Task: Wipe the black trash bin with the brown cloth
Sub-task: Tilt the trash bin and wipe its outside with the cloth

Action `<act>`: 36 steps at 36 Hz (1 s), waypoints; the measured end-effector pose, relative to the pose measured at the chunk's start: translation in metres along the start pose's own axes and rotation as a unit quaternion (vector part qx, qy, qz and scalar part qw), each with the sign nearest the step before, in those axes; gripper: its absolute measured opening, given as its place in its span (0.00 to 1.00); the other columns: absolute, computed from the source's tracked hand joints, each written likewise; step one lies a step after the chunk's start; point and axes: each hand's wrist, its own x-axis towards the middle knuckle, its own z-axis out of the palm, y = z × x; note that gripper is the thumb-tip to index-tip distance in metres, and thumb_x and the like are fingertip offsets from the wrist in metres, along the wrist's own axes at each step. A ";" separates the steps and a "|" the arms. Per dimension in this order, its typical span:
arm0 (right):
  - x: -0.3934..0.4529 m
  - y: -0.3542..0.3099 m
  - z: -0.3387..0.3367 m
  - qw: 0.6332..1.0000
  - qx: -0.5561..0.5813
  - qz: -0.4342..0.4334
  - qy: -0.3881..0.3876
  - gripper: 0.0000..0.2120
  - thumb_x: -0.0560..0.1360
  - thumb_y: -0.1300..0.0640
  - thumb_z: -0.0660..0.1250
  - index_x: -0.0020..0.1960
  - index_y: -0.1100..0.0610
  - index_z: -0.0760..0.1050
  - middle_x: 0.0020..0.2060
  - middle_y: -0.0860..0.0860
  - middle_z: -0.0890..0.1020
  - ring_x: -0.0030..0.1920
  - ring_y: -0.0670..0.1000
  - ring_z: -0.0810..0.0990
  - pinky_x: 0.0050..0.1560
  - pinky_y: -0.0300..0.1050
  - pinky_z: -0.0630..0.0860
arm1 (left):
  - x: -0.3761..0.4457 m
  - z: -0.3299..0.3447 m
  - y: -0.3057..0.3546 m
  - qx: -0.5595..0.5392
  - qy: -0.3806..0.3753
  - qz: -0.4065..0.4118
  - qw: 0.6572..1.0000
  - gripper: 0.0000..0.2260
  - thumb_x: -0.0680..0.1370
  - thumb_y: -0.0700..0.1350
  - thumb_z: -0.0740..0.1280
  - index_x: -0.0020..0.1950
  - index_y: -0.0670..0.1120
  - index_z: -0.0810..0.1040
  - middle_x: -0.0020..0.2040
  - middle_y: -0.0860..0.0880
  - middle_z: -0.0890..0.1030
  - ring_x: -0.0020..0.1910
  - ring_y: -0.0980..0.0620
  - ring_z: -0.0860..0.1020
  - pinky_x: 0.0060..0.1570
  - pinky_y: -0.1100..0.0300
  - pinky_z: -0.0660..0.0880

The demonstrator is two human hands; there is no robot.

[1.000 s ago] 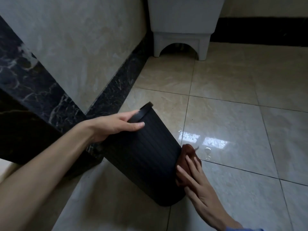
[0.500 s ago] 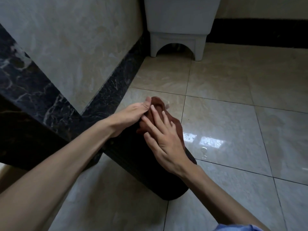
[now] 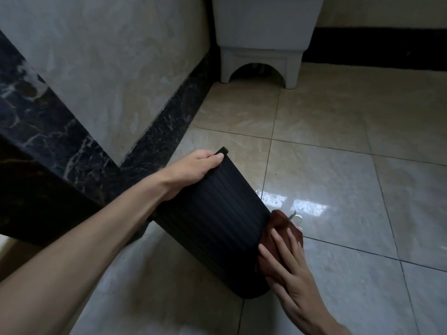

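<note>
The floor (image 3: 338,165) is shiny tile, and a white tub (image 3: 263,44) on short legs stands in the corner, far past the black trash bin (image 3: 212,223). A dark stone wall strip (image 3: 164,131) runs just left of the bin. The bin is tipped over. My left hand (image 3: 193,170) grips its rim. My right hand (image 3: 287,262) lies flat, pressing the brown cloth (image 3: 280,228) on the bin's lower right side. A moment ago, the cloth was up by the rim.
</note>
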 end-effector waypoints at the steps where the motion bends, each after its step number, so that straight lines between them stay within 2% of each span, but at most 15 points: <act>1: 0.004 -0.006 0.001 1.000 0.006 0.003 0.009 0.24 0.84 0.42 0.54 0.79 0.41 0.61 0.82 0.47 0.57 0.82 0.60 0.49 0.72 0.78 0.57 | 0.001 0.002 0.002 0.004 0.000 -0.004 1.000 0.19 0.84 0.53 0.59 0.58 0.38 0.80 0.50 0.42 0.86 0.42 0.51 0.83 0.43 0.56 0.80; 5: 0.030 -0.030 -0.001 0.999 0.018 -0.012 0.028 0.25 0.84 0.45 0.55 0.80 0.40 0.58 0.82 0.43 0.55 0.83 0.58 0.46 0.76 0.71 0.51 | 0.001 0.012 0.010 0.011 -0.004 -0.014 1.000 0.20 0.84 0.53 0.59 0.62 0.37 0.77 0.58 0.36 0.83 0.48 0.45 0.81 0.55 0.46 0.79; 8: 0.058 -0.050 -0.005 0.997 -0.002 -0.062 0.038 0.24 0.85 0.43 0.51 0.80 0.40 0.55 0.82 0.43 0.54 0.82 0.60 0.46 0.76 0.69 0.52 | 0.003 0.022 0.018 0.000 0.000 -0.014 1.000 0.19 0.85 0.51 0.58 0.56 0.36 0.77 0.49 0.36 0.81 0.44 0.44 0.79 0.45 0.50 0.77; 10: 0.078 -0.066 -0.007 0.993 -0.037 -0.107 0.038 0.25 0.85 0.43 0.51 0.81 0.41 0.53 0.83 0.45 0.53 0.82 0.63 0.47 0.77 0.67 0.51 | 0.007 0.027 0.023 0.004 0.004 -0.013 1.000 0.14 0.85 0.50 0.57 0.51 0.43 0.76 0.44 0.39 0.76 0.40 0.45 0.75 0.37 0.56 0.71; 12: 0.093 -0.080 -0.006 0.984 -0.087 -0.154 0.034 0.26 0.85 0.43 0.52 0.81 0.43 0.53 0.83 0.48 0.54 0.81 0.65 0.47 0.78 0.66 0.50 | 0.010 0.029 0.027 0.018 0.012 -0.013 1.000 0.14 0.85 0.51 0.56 0.49 0.44 0.74 0.43 0.40 0.75 0.38 0.47 0.74 0.36 0.57 0.68; 14: 0.099 -0.087 -0.004 0.974 -0.131 -0.184 0.028 0.28 0.84 0.42 0.53 0.81 0.46 0.53 0.82 0.50 0.54 0.81 0.66 0.48 0.79 0.66 0.50 | 0.014 0.027 0.029 0.031 0.006 -0.030 0.999 0.18 0.85 0.54 0.56 0.47 0.44 0.77 0.43 0.41 0.78 0.38 0.48 0.76 0.38 0.58 0.70; 16: 0.099 -0.083 -0.003 0.971 -0.150 -0.182 0.038 0.30 0.83 0.41 0.56 0.81 0.48 0.54 0.82 0.50 0.55 0.82 0.64 0.48 0.79 0.66 0.51 | 0.014 0.022 0.030 0.012 -0.024 -0.062 0.998 0.27 0.83 0.61 0.55 0.51 0.41 0.81 0.46 0.43 0.84 0.42 0.48 0.81 0.43 0.59 0.75; 18: 0.097 -0.071 -0.005 0.976 -0.138 -0.157 0.061 0.31 0.82 0.41 0.58 0.81 0.49 0.54 0.82 0.49 0.55 0.82 0.62 0.49 0.78 0.67 0.53 | 0.006 0.016 0.029 -0.060 -0.089 -0.078 0.991 0.32 0.81 0.65 0.55 0.57 0.38 0.81 0.51 0.41 0.85 0.45 0.47 0.82 0.45 0.57 0.77; 21: 0.093 -0.047 -0.015 0.985 -0.109 -0.103 0.084 0.29 0.83 0.40 0.54 0.81 0.44 0.52 0.83 0.49 0.52 0.82 0.61 0.49 0.76 0.70 0.55 | -0.011 0.008 0.020 -0.092 -0.149 -0.048 0.983 0.29 0.82 0.62 0.55 0.61 0.39 0.81 0.56 0.41 0.85 0.52 0.45 0.84 0.52 0.55 0.80; 23: 0.090 -0.035 -0.021 0.989 -0.098 -0.076 0.080 0.28 0.83 0.39 0.52 0.81 0.40 0.51 0.83 0.47 0.50 0.82 0.60 0.49 0.74 0.73 0.56 | -0.020 0.009 0.009 -0.017 -0.130 -0.006 0.991 0.23 0.83 0.59 0.55 0.63 0.45 0.79 0.58 0.46 0.85 0.56 0.49 0.84 0.57 0.54 0.80; 25: 0.085 -0.027 -0.023 0.990 -0.097 -0.069 0.070 0.28 0.83 0.38 0.51 0.81 0.37 0.51 0.83 0.45 0.51 0.82 0.61 0.50 0.71 0.76 0.58 | -0.023 0.011 -0.004 0.056 -0.084 0.055 0.993 0.19 0.83 0.59 0.57 0.64 0.47 0.77 0.58 0.46 0.84 0.58 0.48 0.82 0.62 0.46 0.77; 27: 0.077 -0.021 -0.020 0.990 -0.106 -0.072 0.059 0.27 0.82 0.38 0.51 0.80 0.37 0.51 0.83 0.45 0.52 0.82 0.62 0.51 0.70 0.77 0.58 | -0.024 0.013 -0.014 0.104 -0.028 0.107 0.988 0.23 0.80 0.62 0.58 0.60 0.45 0.77 0.55 0.43 0.83 0.56 0.44 0.82 0.59 0.38 0.76; 30: 0.057 -0.009 -0.013 0.989 -0.126 -0.068 0.044 0.26 0.83 0.38 0.51 0.80 0.37 0.53 0.83 0.45 0.53 0.81 0.64 0.52 0.70 0.78 0.57 | -0.022 0.011 -0.018 0.136 0.032 0.148 0.979 0.19 0.84 0.56 0.58 0.53 0.41 0.77 0.48 0.40 0.82 0.48 0.44 0.81 0.52 0.38 0.76; 33: 0.024 0.016 -0.005 0.988 -0.133 -0.070 0.041 0.26 0.83 0.40 0.52 0.80 0.39 0.57 0.82 0.48 0.55 0.81 0.66 0.54 0.68 0.80 0.59 | -0.020 0.008 -0.017 0.119 0.017 0.150 0.981 0.19 0.84 0.55 0.58 0.50 0.39 0.75 0.45 0.37 0.79 0.42 0.46 0.78 0.49 0.39 0.74; 36: -0.002 0.035 -0.001 0.990 -0.112 -0.064 0.064 0.25 0.84 0.42 0.52 0.80 0.40 0.58 0.82 0.47 0.55 0.81 0.65 0.54 0.67 0.81 0.61 | -0.018 0.012 -0.012 0.106 -0.012 0.147 0.983 0.23 0.81 0.58 0.57 0.50 0.37 0.73 0.42 0.42 0.76 0.42 0.50 0.74 0.46 0.42 0.73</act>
